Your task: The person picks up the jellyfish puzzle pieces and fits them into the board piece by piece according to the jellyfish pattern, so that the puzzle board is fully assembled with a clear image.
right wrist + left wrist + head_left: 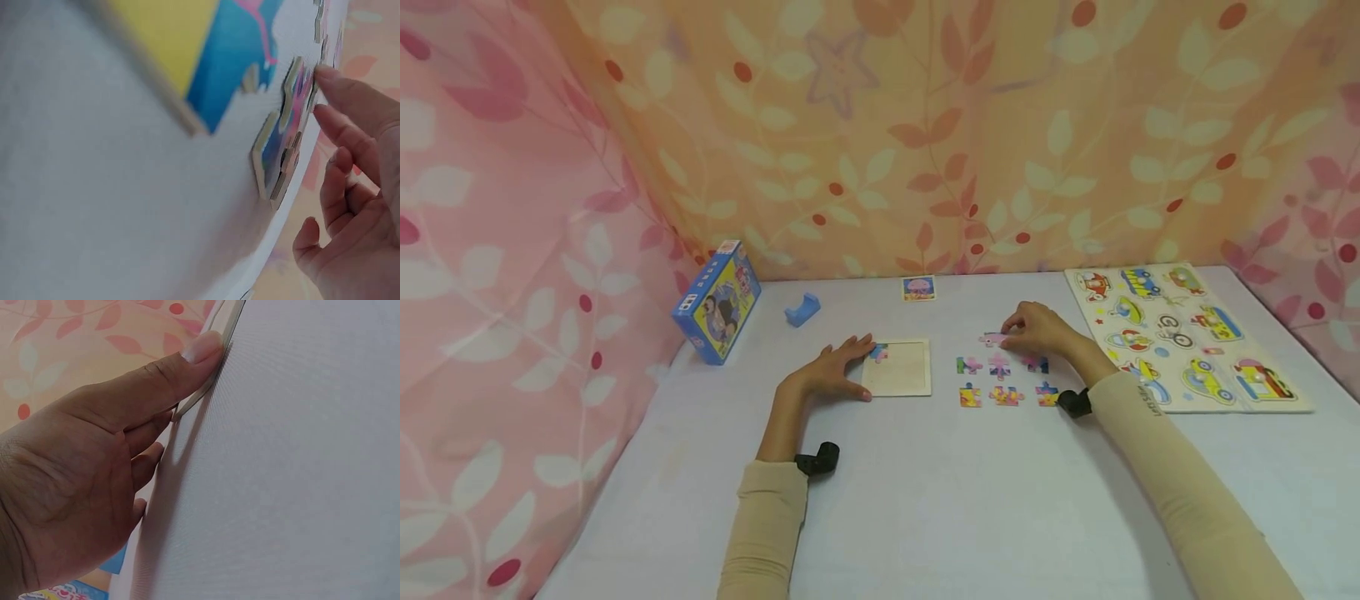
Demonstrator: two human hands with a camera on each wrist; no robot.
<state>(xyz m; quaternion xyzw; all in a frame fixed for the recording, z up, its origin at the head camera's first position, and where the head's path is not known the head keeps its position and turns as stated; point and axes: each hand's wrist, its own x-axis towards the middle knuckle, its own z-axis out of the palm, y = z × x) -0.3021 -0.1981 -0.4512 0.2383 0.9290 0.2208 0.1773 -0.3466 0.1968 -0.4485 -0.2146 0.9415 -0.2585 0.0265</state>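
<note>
My left hand point(829, 372) rests with spread, fairly straight fingers along the left side of a small square wooden puzzle tray point(904, 380). In the left wrist view its thumb point(203, 350) touches the tray's edge. One jigsaw piece point(878, 353) lies in the tray's upper left corner. To the right, my right hand point(1037, 330) pinches a pink jigsaw piece point(991, 340) between thumb and fingers, at the back of the loose pieces. Several more lie in two rows in front of it, among them a pink piece point(1000, 365) and a yellow-pink piece point(1006, 396).
A blue and yellow box point(718, 304) stands at the back left, near a blue plastic holder point(802, 310). A small picture card point(918, 288) lies at the back. On the right is a large vehicle puzzle board point(1187, 337), close beside my right forearm. Patterned curtains surround the table.
</note>
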